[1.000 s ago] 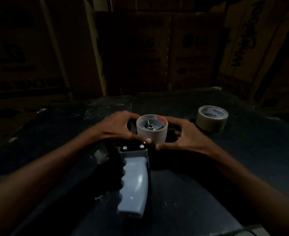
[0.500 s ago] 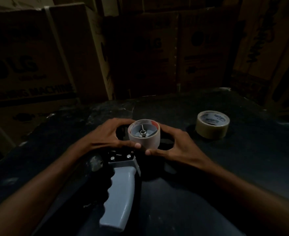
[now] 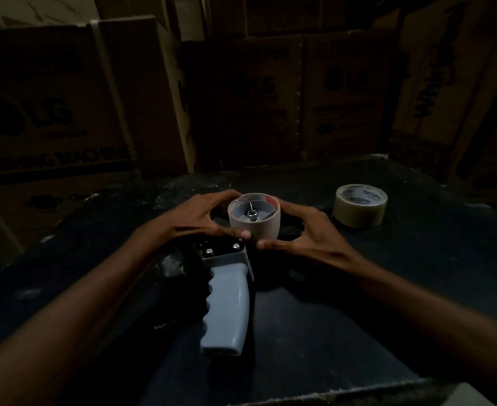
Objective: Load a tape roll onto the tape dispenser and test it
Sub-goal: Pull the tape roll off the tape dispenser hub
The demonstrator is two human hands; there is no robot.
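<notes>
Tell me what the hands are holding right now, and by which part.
Both hands, left and right, grip the tape roll by its outer sides; it sits on the dispenser hub.

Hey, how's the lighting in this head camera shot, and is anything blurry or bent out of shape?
Head view: very dim, with the cardboard boxes behind nearly lost in shadow; the brightest parts are the tape roll held between the left hand and right hand, the dispenser handle, and the spare roll; the wide lens bows the box edges; no glare, slight softness.
</notes>
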